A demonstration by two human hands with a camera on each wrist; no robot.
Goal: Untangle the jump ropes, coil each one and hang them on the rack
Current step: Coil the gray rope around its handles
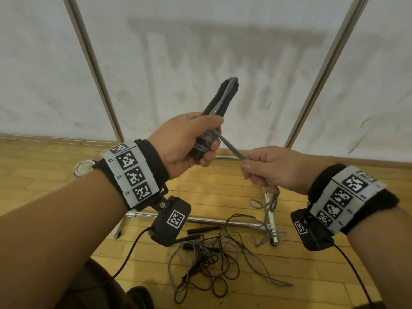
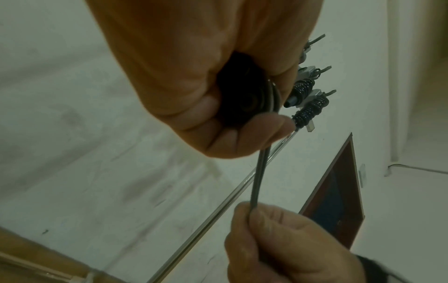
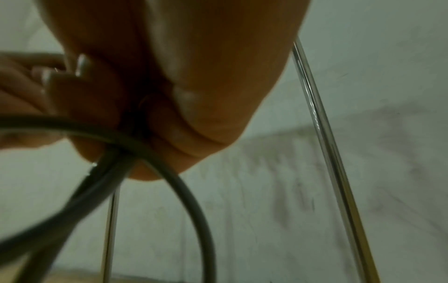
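Note:
My left hand (image 1: 196, 139) grips a jump rope bundle (image 1: 220, 101): two black handles held together with grey cord wound round them. A short taut stretch of the grey cord (image 1: 230, 147) runs down right to my right hand (image 1: 265, 168), which pinches it; loose cord loops (image 1: 266, 202) hang below that fist. In the left wrist view the cord (image 2: 258, 176) leaves my left hand (image 2: 218, 107) and enters the right hand (image 2: 278, 243). In the right wrist view the grey cord (image 3: 169, 172) loops under my right hand (image 3: 184, 107). A tangle of grey and black ropes (image 1: 214, 259) lies on the floor.
The chrome rack's uprights (image 1: 95, 70) (image 1: 323, 72) rise before a white wall, its base bars (image 1: 211, 220) on the wooden floor. Coiled ropes (image 2: 308, 107) hang on hooks in the left wrist view. A round white object (image 1: 84, 167) sits at the floor's left.

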